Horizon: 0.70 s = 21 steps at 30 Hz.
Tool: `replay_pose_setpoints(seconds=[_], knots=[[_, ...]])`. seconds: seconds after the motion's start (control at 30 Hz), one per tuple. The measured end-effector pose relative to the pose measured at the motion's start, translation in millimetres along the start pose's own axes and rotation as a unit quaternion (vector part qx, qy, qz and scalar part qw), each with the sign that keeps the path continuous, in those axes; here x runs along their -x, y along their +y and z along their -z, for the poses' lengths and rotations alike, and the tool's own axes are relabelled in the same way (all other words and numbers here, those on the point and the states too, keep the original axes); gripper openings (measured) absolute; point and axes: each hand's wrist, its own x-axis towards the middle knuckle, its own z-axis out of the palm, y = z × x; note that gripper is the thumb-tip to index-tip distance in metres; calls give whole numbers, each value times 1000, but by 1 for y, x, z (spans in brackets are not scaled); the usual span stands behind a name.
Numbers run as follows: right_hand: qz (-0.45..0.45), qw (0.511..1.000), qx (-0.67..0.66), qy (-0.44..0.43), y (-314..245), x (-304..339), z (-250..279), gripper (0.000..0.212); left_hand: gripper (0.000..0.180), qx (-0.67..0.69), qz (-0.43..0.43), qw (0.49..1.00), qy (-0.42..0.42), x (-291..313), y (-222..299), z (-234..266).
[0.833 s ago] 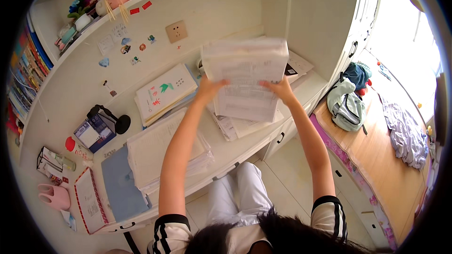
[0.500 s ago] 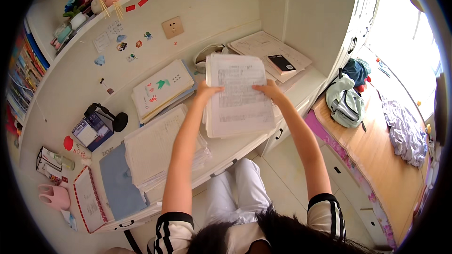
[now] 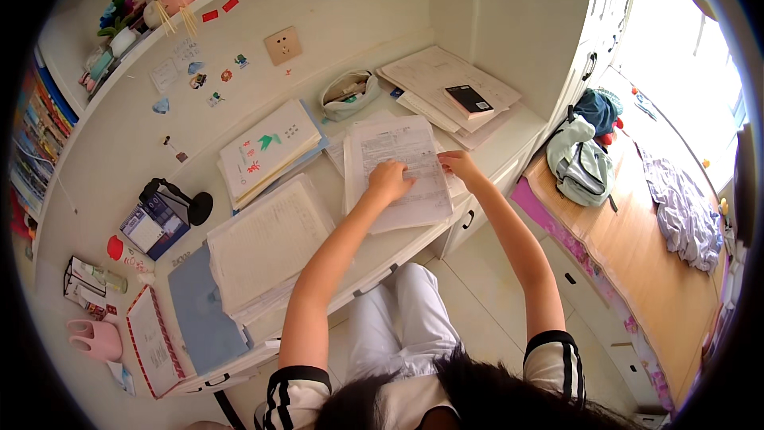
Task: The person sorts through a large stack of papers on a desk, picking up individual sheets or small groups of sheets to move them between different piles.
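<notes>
A thick stack of printed papers [image 3: 402, 143] lies on the white desk, in front of the pencil case. My left hand [image 3: 388, 181] rests on top of its pages with the fingers stretched out. At the stack's right edge, my right hand [image 3: 461, 166] pinches the sheets between thumb and fingers, though the fingertips are partly hidden. To the left lies another pile of handwritten sheets [image 3: 270, 231]. Behind that is a paper pile with a decorated cover [image 3: 270, 143], bearing a green shape and red marks.
An open pencil case [image 3: 350, 95] stands by the wall. Large sheets [image 3: 446, 80] with a black-covered small book [image 3: 469, 100] occupy the right corner. A blue folder [image 3: 199, 310], desk calendar [image 3: 151, 227] and black stand [image 3: 199, 207] are at left. A backpack [image 3: 585, 163] lies on the wooden surface at right.
The held stack has come down onto the desk. My left hand has moved from its left edge onto the top page; my right hand stays at the right edge, slightly lower.
</notes>
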Motion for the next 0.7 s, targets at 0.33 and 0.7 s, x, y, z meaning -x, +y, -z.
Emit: replay_pose_setpoints(seconds=[0.33,0.7], knots=[[21,996,57,70,-8,16,-16,26,39,-16,-11,1000,20,2,-5,-4],[-32,997,-70,6,-1,32,-11,30,66,-5,179,981,68,12,-40,-3]])
